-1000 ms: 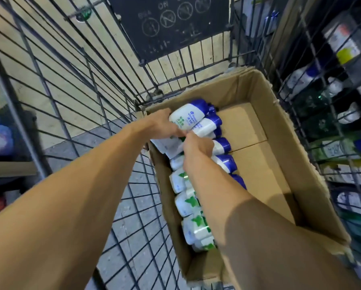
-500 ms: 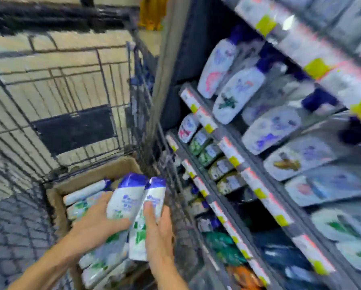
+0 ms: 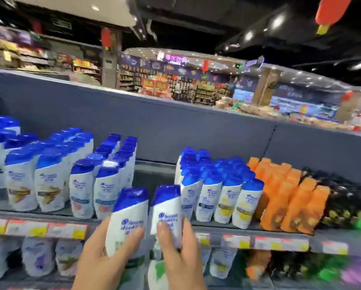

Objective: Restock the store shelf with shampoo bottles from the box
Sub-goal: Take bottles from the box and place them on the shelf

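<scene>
Hands: the left hand (image 3: 104,256) grips a white shampoo bottle with blue cap (image 3: 128,222); the right hand (image 3: 179,254) grips a second bottle (image 3: 167,212) beside it, both upright in front of the shelf edge (image 3: 217,231).
Open room: a bare gap on the top shelf (image 3: 154,176) lies straight behind the two held bottles, between the left rows of shampoo (image 3: 81,181) and the right rows (image 3: 217,189).
Right of that: orange bottles (image 3: 284,195), then dark packs (image 3: 342,201), packed close.
Edges: price tags (image 3: 39,229) run along the shelf lip; a grey back panel (image 3: 175,126) closes the shelf behind.
Hard to make out: labels are blurred; the lower shelf bottles (image 3: 39,258) are smeared; both wrists are cut off at the frame bottom.
</scene>
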`<state>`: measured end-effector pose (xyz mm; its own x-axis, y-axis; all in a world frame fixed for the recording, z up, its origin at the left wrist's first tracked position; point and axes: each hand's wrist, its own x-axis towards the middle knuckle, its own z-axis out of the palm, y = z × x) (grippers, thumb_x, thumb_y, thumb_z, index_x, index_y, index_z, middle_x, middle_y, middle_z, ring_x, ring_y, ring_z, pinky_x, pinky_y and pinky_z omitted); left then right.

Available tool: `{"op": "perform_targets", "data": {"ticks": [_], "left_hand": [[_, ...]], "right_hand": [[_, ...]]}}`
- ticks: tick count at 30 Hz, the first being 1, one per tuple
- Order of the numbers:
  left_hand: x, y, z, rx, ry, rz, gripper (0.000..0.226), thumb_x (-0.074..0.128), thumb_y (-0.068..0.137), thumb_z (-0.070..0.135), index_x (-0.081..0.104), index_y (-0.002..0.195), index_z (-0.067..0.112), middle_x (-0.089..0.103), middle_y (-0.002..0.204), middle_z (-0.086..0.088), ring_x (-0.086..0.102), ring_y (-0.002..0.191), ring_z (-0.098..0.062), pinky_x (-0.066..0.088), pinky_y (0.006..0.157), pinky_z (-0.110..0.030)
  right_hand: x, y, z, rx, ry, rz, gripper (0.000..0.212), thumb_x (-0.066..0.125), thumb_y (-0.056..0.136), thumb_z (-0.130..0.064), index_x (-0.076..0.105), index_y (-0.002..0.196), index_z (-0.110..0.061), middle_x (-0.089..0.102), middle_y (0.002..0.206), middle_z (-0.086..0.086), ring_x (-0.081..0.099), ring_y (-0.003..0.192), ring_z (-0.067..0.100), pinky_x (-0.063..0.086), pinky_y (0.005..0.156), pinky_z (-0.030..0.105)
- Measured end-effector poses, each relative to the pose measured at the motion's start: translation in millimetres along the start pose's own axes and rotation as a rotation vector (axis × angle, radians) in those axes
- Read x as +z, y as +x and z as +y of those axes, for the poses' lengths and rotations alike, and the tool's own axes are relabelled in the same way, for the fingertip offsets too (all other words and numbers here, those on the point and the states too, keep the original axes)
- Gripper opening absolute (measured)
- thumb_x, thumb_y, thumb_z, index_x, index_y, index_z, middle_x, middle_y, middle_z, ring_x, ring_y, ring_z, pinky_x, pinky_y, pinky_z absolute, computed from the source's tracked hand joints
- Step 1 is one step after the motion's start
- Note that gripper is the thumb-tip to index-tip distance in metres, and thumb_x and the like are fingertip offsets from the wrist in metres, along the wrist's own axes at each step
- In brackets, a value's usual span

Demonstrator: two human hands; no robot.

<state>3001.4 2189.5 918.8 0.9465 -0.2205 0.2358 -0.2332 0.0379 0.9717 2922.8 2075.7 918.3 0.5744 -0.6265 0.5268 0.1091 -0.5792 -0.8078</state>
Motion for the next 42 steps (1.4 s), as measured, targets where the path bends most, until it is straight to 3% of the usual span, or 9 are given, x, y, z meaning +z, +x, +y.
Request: {"op": "perform_targets", "data": {"ticks": [1, 5, 9, 14, 21, 32, 36, 39, 42], "left_hand": [[17, 11, 28, 0.197, -0.008, -0.086, 0.032, 0.071, 0.076, -0.004, 0.07, 0.084, 0.026, 0.075, 0.07, 0.013, 0.062, 0.061, 0.013, 0.046, 0.058, -0.001], [49, 21, 45, 0.285, -0.032, -0.174, 0.018, 0.077, 0.077, 0.032, 0.068, 0.092, 0.028, 0.075, 0.085, 0.01, 0.066, 0.071, 0.001, 0.051, 0.063, -0.014], [64, 40, 65, 0.309, -0.035, -0.155, 0.019, 0.069, 0.076, 0.03, 0.067, 0.091, 0.019, 0.074, 0.08, 0.004, 0.067, 0.067, -0.002, 0.051, 0.058, -0.013], [48, 66, 63, 0.273, -0.014, -0.033, 0.03, 0.07, 0.078, 0.04, 0.067, 0.099, 0.019, 0.074, 0.092, -0.009, 0.072, 0.084, -0.029, 0.061, 0.07, -0.043], [23, 99, 62, 0.33, 0.039, 0.053, 0.032, 0.069, 0.08, 0.04, 0.058, 0.101, 0.019, 0.066, 0.087, 0.001, 0.067, 0.076, -0.01, 0.055, 0.062, -0.022], [0, 143, 66, 0.344, 0.206, -0.048, 0.032, 0.069, 0.084, 0.037, 0.054, 0.106, 0.02, 0.063, 0.084, 0.013, 0.062, 0.075, 0.008, 0.047, 0.054, -0.008], [-13, 166, 81, 0.295, 0.304, -0.135, 0.032, 0.07, 0.08, 0.045, 0.051, 0.098, 0.027, 0.066, 0.08, 0.011, 0.063, 0.066, 0.005, 0.05, 0.054, -0.017], [-24, 181, 88, 0.235, 0.331, -0.209, 0.034, 0.074, 0.076, 0.045, 0.052, 0.096, 0.028, 0.072, 0.086, 0.007, 0.07, 0.074, -0.007, 0.06, 0.067, -0.039], [-31, 186, 93, 0.189, 0.332, -0.279, 0.036, 0.076, 0.075, 0.044, 0.053, 0.098, 0.028, 0.074, 0.088, 0.007, 0.072, 0.077, -0.008, 0.06, 0.072, -0.044]], "right_hand": [[-7, 14, -11, 0.094, 0.166, -0.084, 0.038, 0.065, 0.071, -0.059, 0.063, 0.106, -0.043, 0.074, 0.099, -0.019, 0.066, 0.087, -0.002, 0.051, 0.084, 0.026], [-33, 55, -10, 0.122, 0.366, -0.118, 0.011, 0.059, 0.089, -0.047, 0.057, 0.1, -0.044, 0.07, 0.097, -0.024, 0.066, 0.092, -0.003, 0.054, 0.085, 0.034], [-26, 81, -3, 0.087, 0.435, -0.122, 0.012, 0.058, 0.091, -0.044, 0.057, 0.098, -0.035, 0.071, 0.092, -0.015, 0.068, 0.084, 0.003, 0.057, 0.079, 0.042], [0, 103, -8, 0.078, 0.469, -0.171, 0.021, 0.061, 0.09, -0.044, 0.057, 0.102, -0.027, 0.071, 0.088, -0.01, 0.068, 0.078, 0.005, 0.058, 0.073, 0.04], [43, 125, -16, 0.045, 0.47, -0.189, 0.036, 0.066, 0.087, -0.041, 0.054, 0.118, -0.028, 0.07, 0.097, -0.019, 0.068, 0.087, 0.0, 0.056, 0.072, 0.025], [72, 158, -14, 0.162, 0.342, -0.188, 0.041, 0.071, 0.084, -0.039, 0.054, 0.121, -0.031, 0.072, 0.1, -0.008, 0.07, 0.09, 0.007, 0.06, 0.078, 0.036], [89, 181, 16, 0.189, 0.11, -0.107, 0.042, 0.072, 0.079, -0.049, 0.052, 0.113, -0.037, 0.066, 0.097, -0.016, 0.064, 0.09, 0.004, 0.056, 0.082, 0.036], [116, 191, 54, 0.234, 0.085, -0.042, 0.036, 0.074, 0.082, -0.036, 0.055, 0.111, -0.026, 0.069, 0.103, -0.004, 0.065, 0.088, 0.011, 0.055, 0.083, 0.035], [141, 200, 79, 0.296, 0.067, -0.007, 0.035, 0.069, 0.085, -0.03, 0.055, 0.114, -0.018, 0.068, 0.108, 0.002, 0.064, 0.09, 0.017, 0.051, 0.073, 0.027]]}}
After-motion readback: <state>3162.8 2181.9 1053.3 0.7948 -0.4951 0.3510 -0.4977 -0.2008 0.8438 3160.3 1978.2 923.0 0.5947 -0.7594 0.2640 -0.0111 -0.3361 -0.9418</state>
